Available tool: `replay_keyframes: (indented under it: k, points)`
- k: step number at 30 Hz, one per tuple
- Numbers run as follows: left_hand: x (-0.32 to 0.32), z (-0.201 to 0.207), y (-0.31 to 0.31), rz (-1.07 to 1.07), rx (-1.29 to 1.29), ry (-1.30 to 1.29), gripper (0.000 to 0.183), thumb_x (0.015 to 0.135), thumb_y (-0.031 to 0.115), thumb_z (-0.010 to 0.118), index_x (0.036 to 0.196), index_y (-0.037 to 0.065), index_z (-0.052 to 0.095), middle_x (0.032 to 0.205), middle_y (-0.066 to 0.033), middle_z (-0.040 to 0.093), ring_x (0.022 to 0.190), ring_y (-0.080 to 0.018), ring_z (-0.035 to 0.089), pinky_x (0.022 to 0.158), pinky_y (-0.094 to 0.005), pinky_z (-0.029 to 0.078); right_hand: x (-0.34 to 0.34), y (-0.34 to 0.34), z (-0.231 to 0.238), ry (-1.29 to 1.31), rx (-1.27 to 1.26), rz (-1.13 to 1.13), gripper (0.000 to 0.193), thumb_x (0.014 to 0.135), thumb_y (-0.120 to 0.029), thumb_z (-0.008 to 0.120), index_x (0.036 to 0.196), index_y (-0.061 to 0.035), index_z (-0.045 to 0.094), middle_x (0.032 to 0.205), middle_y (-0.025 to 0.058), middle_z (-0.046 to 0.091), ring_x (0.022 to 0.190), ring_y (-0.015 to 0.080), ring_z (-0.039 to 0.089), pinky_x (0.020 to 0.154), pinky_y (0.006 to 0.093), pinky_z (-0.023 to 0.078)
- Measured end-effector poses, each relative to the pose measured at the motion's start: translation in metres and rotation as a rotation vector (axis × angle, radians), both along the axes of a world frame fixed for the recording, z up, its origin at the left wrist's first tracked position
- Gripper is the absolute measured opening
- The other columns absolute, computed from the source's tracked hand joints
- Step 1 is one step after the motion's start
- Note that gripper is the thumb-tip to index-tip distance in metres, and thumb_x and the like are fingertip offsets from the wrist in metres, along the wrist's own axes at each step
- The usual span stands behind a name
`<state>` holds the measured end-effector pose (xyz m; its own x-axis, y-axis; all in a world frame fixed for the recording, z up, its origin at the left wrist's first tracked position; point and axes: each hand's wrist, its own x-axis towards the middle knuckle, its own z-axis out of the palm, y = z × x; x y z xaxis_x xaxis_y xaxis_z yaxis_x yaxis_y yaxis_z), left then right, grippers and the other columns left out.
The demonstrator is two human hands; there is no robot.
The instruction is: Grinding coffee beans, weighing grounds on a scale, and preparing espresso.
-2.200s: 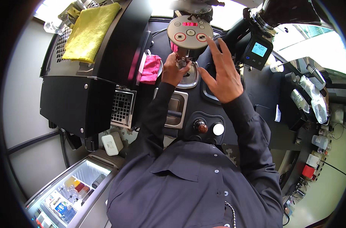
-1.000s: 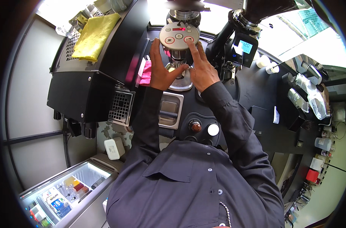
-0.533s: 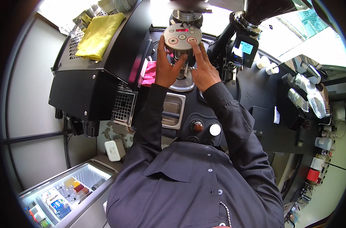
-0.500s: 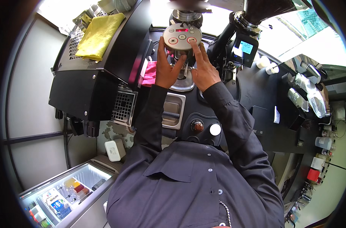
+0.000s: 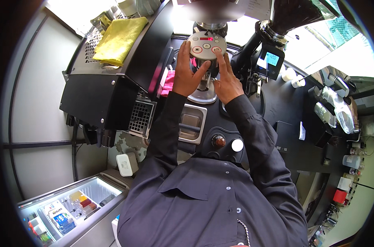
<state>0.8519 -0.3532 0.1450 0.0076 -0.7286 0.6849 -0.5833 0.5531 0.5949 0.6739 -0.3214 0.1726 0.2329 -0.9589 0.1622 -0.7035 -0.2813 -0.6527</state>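
Left hand [image 5: 187,79] and right hand [image 5: 229,85] flank the grinder [image 5: 207,46], each grip apart. A hopper machine [image 5: 271,61] and steel bin [image 5: 191,120] crowd the counter [image 5: 291,99].

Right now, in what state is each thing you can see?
Left hand: open, at round panel's left edge.
Right hand: fingertip at panel's lower-right button.
Display: lit red.
Screen: lit light blue.
Fridge: lit inside.
Yellow cloth: lying on black machine.
Pink cloth: partly hidden.
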Motion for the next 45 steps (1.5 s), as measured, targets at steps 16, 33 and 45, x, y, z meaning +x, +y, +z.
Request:
replay_keyframes:
  k: [16, 33, 45]
  points:
    - [-0.035, -0.038, 0.081, -0.277, 0.335, 0.652, 0.061, 0.101, 0.009, 0.063, 0.155, 0.002, 0.033, 0.15, -0.018, 0.047, 0.138, -0.0258, 0.048, 0.111, -0.0374, 0.042, -0.082, 0.126, -0.045, -0.413, -0.097, 0.127, 0.025, 0.093, -0.009, 0.067, 0.117, -0.003, 0.064, 0.119, 0.0152, 0.066, 0.103, 0.0342, 0.068, 0.087, 0.039, 0.057]
    - [-0.225, 0.013, 0.171, -0.99, 0.314, 0.19, 0.048, 0.099, 0.027, 0.067, 0.063, 0.004, 0.045, 0.055, -0.0045, 0.04, 0.046, -0.0156, 0.039, 0.046, -0.0317, 0.027, -0.287, 0.301, -0.063, -0.397, -0.019, -0.829, 0.016, 0.101, -0.017, 0.066, 0.1, -0.0014, 0.068, 0.072, 0.0096, 0.066, 0.063, 0.0178, 0.066, 0.059, 0.0321, 0.051]
    - [-0.324, 0.018, 0.291, -0.895, 0.712, 0.323, 0.032, 0.105, 0.018, 0.044, 0.115, -0.001, 0.068, 0.083, -0.0039, 0.057, 0.069, -0.0105, 0.051, 0.063, -0.026, 0.043, -0.346, 0.355, -0.098, -0.531, 0.141, -0.398, 0.021, 0.101, -0.019, 0.065, 0.094, -0.0005, 0.072, 0.076, 0.0086, 0.073, 0.065, 0.0146, 0.069, 0.063, 0.0302, 0.053]
